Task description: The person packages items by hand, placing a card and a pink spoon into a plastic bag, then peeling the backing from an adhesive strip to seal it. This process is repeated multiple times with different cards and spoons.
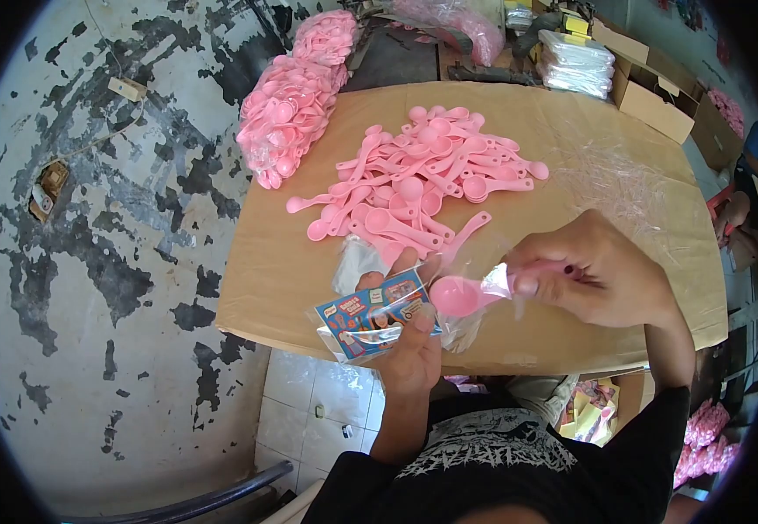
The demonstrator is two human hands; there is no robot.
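My left hand (415, 354) grips a clear plastic packet with a blue printed card (366, 313), thumb on the front and fingers behind. In my right hand (593, 271) is a pink measuring spoon (456, 297), pinched by its handle, with the bowl pointing left at the packet's right edge. A shiny white piece (496, 280) shows on the handle beside my right fingertips. Just beyond both hands lies a heap of pink measuring spoons (409, 188). A whitish plastic bag (358, 262) rests behind the packet, partly hidden by my left hand.
Brown paper covers the table (283, 271). Stuffed bags of pink spoons (283, 113) stand at the back left. Thin clear strips (615, 188) lie on the right. Stacked clear bags (574, 63) and an open cardboard box (654, 96) sit at the back right. A peeling wall (108, 288) borders the left.
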